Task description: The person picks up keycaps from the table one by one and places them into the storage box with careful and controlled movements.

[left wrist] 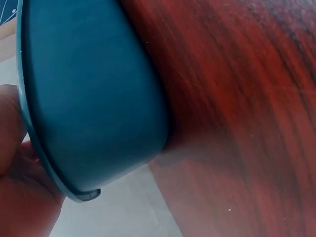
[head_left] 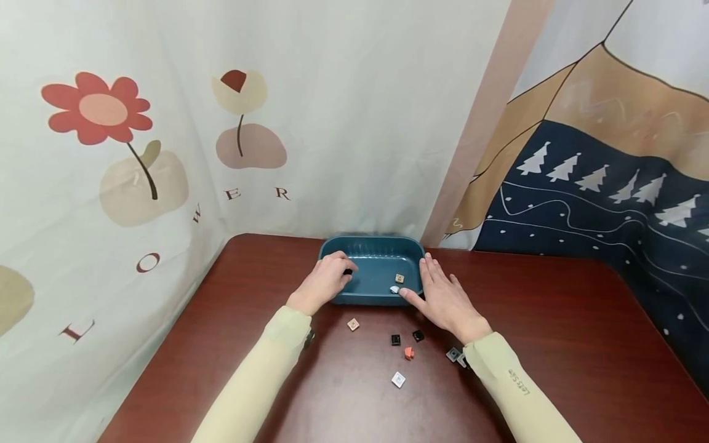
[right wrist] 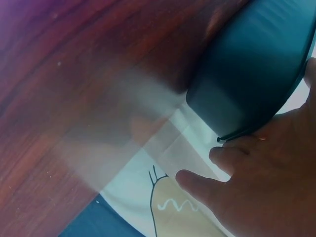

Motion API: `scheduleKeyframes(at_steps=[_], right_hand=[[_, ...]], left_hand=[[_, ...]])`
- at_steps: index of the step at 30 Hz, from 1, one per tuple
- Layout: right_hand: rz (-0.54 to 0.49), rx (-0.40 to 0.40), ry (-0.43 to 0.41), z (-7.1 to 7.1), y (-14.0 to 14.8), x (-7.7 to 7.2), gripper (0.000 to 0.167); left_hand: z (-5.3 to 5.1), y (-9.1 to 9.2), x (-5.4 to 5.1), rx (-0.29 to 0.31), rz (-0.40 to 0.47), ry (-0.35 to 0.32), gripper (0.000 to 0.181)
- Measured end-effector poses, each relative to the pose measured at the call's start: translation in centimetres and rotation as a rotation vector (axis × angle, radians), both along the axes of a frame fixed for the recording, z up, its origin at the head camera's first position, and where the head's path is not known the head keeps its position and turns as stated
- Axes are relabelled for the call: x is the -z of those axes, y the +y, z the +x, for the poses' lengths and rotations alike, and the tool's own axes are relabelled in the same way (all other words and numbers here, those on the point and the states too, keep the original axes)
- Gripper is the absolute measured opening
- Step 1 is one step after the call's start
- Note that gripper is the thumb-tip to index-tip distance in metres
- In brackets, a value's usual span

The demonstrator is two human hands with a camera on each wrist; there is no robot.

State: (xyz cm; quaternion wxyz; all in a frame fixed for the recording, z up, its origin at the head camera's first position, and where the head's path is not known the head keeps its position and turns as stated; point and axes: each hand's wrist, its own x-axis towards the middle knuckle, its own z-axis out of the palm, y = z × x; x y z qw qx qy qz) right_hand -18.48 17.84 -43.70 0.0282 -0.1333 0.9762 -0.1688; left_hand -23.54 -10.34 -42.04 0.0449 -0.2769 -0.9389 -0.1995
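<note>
A blue-green plastic basin (head_left: 382,300) stands near the table's far edge. Over its left side is my left hand (head_left: 327,278), fingers bent, pinching a small black keycap (head_left: 348,271) mostly hidden by the fingers. The left wrist view shows this hand (left wrist: 24,192) by the rim, the keycap out of sight. My right hand (head_left: 445,301) rests with straight fingers along the basin's right rim, its thumb over the front right corner; in the right wrist view this hand (right wrist: 266,182) touches the rim from outside. Inside the basin lie a tan keycap (head_left: 399,279) and a white one (head_left: 394,289).
Several loose keycaps lie before the basin: a beige keycap (head_left: 353,324), two black keycaps (head_left: 396,339), an orange keycap (head_left: 408,353), a white keycap (head_left: 398,379) and grey keycaps (head_left: 453,354) by the right wrist. A printed curtain (head_left: 354,123) hangs behind the brown table (head_left: 554,320).
</note>
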Motion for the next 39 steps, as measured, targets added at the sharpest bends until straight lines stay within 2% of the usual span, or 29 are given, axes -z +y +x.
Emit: scheduleKeyframes(at_steps=[6, 9, 15, 19, 24, 33, 39], right_hand=[[0.006, -0.006, -0.011, 0.1, -0.2, -0.1, 0.102], [0.002, -0.012, -0.009, 0.2, -0.2, -0.2, 0.102], [0.009, -0.006, -0.012, 0.1, 0.1, -0.2, 0.102], [0.017, 0.001, -0.016, 0.0, 0.1, -0.2, 0.102], [0.006, -0.004, -0.014, 0.0, -0.1, -0.2, 0.102], [-0.005, -0.011, -0.015, 0.1, -0.1, -0.1, 0.103], [-0.003, -0.004, -0.018, 0.1, -0.1, -0.3, 0.103]], left_hand=[[0.2, -0.5, 0.2, -0.012, 0.009, -0.016, 0.026], [0.5, -0.7, 0.0, -0.024, 0.019, -0.002, 0.027], [1.3, -1.0, -0.5, -0.032, 0.033, 0.103, 0.032], [2.1, -1.4, -0.7, -0.001, 0.065, 0.190, 0.033], [3.3, -2.4, -1.0, 0.019, 0.092, 0.265, 0.034], [5.4, -4.3, -1.3, 0.013, 0.110, 0.300, 0.038], [6.7, -5.1, -1.2, 0.069, 0.127, 0.359, 0.042]])
